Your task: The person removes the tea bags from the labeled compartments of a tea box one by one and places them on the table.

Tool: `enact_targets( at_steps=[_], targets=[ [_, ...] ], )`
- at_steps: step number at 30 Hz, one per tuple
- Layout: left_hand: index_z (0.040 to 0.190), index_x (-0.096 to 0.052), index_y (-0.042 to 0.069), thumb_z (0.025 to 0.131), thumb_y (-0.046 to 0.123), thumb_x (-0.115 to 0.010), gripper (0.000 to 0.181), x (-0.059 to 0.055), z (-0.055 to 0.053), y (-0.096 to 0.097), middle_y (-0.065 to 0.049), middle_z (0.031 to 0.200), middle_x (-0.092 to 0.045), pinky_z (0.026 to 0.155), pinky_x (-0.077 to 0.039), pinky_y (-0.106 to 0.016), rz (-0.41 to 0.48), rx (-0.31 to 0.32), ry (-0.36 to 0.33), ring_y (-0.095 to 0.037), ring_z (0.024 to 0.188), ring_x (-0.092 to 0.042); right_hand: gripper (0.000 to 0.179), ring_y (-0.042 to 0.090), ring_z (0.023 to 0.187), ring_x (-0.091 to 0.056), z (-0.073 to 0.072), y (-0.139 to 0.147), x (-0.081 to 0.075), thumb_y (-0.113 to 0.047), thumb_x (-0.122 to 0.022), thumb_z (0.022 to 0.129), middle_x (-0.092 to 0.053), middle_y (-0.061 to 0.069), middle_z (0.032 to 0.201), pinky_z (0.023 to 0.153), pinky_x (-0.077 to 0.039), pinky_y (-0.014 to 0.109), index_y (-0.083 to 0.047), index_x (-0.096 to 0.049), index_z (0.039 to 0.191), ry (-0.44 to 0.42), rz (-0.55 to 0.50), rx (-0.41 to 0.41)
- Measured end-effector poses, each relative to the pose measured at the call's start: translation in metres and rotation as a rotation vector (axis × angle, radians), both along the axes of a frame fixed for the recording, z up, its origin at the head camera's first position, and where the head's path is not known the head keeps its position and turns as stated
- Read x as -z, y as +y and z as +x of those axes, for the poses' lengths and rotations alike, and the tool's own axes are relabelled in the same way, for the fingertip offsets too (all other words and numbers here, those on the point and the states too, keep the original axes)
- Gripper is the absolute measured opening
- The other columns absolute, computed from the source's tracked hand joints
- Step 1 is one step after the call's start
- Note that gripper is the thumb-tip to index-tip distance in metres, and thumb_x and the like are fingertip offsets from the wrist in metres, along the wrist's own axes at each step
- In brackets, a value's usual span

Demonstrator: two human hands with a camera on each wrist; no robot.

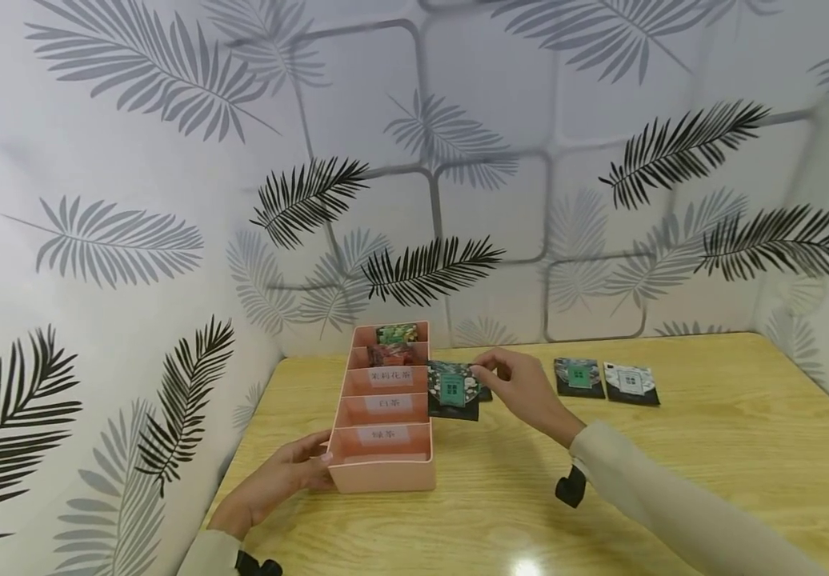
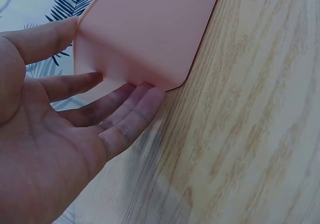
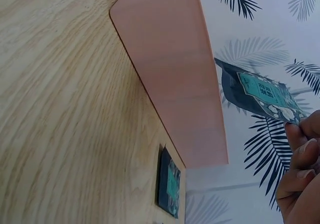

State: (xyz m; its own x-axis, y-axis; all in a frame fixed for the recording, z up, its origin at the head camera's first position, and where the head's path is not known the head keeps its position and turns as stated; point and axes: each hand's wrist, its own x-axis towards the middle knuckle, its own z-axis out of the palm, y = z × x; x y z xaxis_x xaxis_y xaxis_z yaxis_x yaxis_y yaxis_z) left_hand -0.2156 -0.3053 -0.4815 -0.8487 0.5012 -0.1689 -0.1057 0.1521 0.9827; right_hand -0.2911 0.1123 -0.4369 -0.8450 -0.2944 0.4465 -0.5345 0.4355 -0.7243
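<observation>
Right hand [image 1: 524, 388]: your thumb and fingers pinch right edge of flat, dark rectangular packet with green label [image 1: 454, 390], raised just left of that hand, at right rim of long, pink, plastic-looking compartment box [image 1: 382, 478]; contact with rim unclear. Left hand [image 1: 289, 470]: grips box's near left corner. Box lies between your hands, long axis running away from you; right hand nearer packet.

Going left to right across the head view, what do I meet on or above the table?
Left hand → pink box → held packet → right hand → green-labelled packet → white-labelled packet.
</observation>
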Motion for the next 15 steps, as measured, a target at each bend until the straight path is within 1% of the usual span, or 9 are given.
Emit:
enact_targets(
  at_steps=[1, 7, 11, 15],
  targets=[
    [0.163, -0.019, -0.001, 0.111, 0.020, -0.051, 0.065, 0.000, 0.001, 0.000, -0.031, 0.151, -0.041, 0.105, -0.050, -0.053, 0.003, 0.003, 0.002, -0.037, 0.121, -0.061, 0.012, 0.015, 0.054, -0.045, 0.001, 0.002, 0.001, -0.027, -0.067, 0.103, -0.060, -0.005, 0.071, 0.052, -0.039, 0.030, -0.020, -0.074, 0.110, -0.006, -0.004, 0.001],
    [0.162, -0.019, -0.002, 0.111, 0.020, -0.050, 0.064, -0.003, 0.003, 0.001, -0.033, 0.149, -0.041, 0.105, -0.050, -0.054, 0.006, 0.005, 0.004, -0.038, 0.121, -0.061, 0.012, 0.015, 0.057, -0.047, 0.002, 0.010, 0.009, -0.027, -0.067, 0.103, -0.063, -0.006, 0.077, 0.053, -0.041, 0.030, -0.019, -0.074, 0.109, -0.029, -0.022, 0.004],
    [0.162, -0.019, -0.002, 0.111, 0.022, -0.050, 0.065, -0.003, 0.004, 0.002, -0.033, 0.149, -0.041, 0.105, -0.050, -0.053, 0.004, -0.003, 0.005, -0.038, 0.121, -0.061, 0.012, 0.015, 0.058, -0.048, 0.003, 0.013, 0.014, -0.028, -0.068, 0.102, -0.065, -0.006, 0.079, 0.053, -0.042, 0.030, -0.020, -0.074, 0.109, -0.020, -0.003, 0.008],
    [0.162, -0.019, -0.002, 0.111, 0.021, -0.051, 0.065, -0.003, 0.003, 0.002, -0.033, 0.148, -0.041, 0.106, -0.049, -0.054, 0.002, 0.000, 0.004, -0.038, 0.121, -0.061, 0.012, 0.013, 0.060, -0.052, 0.004, 0.014, 0.020, -0.028, -0.067, 0.103, -0.068, -0.006, 0.082, 0.054, -0.044, 0.029, -0.020, -0.074, 0.109, -0.059, 0.018, -0.005]
  ],
)
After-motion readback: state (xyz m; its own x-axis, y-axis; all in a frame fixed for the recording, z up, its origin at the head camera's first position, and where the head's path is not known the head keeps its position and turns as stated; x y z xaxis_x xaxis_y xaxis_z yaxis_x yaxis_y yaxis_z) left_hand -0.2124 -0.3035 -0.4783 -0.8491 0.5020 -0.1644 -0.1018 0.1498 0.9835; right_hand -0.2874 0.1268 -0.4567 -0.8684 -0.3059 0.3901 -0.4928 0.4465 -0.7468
